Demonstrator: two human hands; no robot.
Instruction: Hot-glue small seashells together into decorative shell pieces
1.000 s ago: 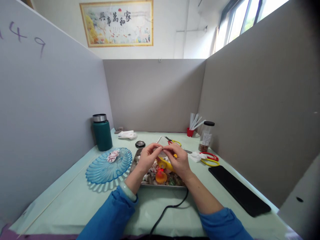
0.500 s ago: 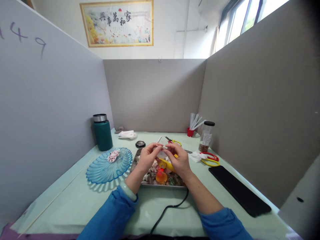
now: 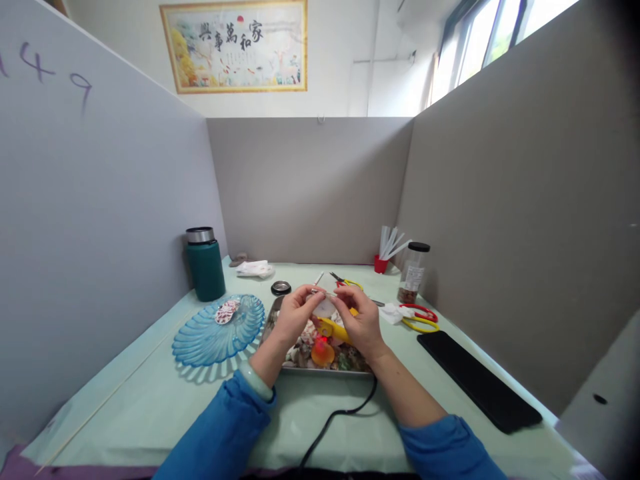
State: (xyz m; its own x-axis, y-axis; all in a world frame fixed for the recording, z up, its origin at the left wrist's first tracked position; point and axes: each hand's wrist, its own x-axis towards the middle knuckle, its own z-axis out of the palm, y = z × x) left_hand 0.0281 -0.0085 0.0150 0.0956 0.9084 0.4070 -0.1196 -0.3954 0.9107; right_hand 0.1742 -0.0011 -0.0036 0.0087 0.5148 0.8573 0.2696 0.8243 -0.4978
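Observation:
Above a metal tray (image 3: 327, 373), my left hand (image 3: 296, 313) and my right hand (image 3: 361, 323) meet fingertip to fingertip. Both pinch a small, thin whitish piece (image 3: 325, 292), too small to name. Beneath my right palm lies a yellow tool (image 3: 333, 329) that looks like a glue gun; whether the hand touches it is hidden. Shells and stones (image 3: 305, 353) fill the tray, with an orange rounded piece (image 3: 323, 353) near its front. A blue scalloped plate (image 3: 200, 340) left of the tray carries a red-and-white speckled piece (image 3: 227, 312).
A green bottle (image 3: 205, 267) stands at the back left, near a black-rimmed lid (image 3: 281, 288). Rightward are red-and-yellow-handled scissors (image 3: 423, 323), a clear jar (image 3: 413, 275), a red cup (image 3: 381, 265) of white sticks and a black slab (image 3: 477, 380). A black cord (image 3: 335, 415) crosses the front.
My fingertips have shifted slightly around the small whitish piece, with the right fingers a little farther from the left. Everything else stays in place.

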